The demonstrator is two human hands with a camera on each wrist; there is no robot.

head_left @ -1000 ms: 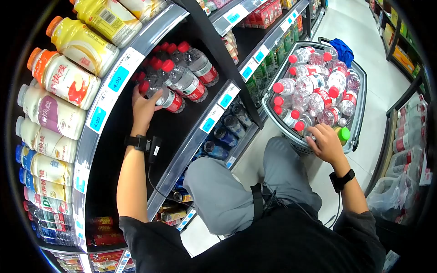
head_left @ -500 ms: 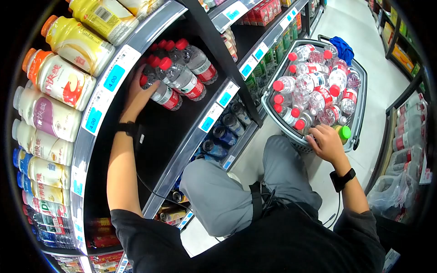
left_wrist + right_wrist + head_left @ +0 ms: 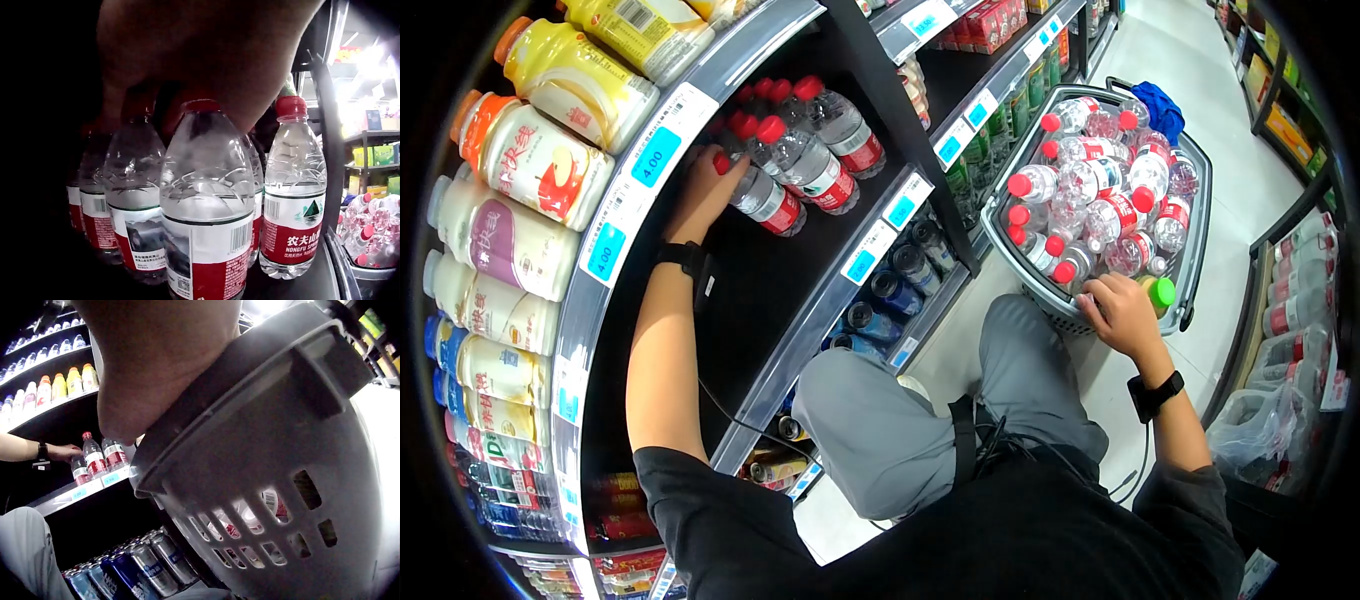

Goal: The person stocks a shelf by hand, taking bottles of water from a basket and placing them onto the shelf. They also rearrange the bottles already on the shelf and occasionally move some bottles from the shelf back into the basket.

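Gripping cap end of upright water bottle (image 3: 765,205) on left shelf (image 3: 740,290) with left hand (image 3: 700,192), long axis vertical, while curling right hand (image 3: 1122,315) over near rim of basket (image 3: 294,444), well apart to the right.

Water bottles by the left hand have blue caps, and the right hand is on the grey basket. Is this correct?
No: the left wrist view shows red caps on the water bottles by the left hand. The right hand is on the grey basket.
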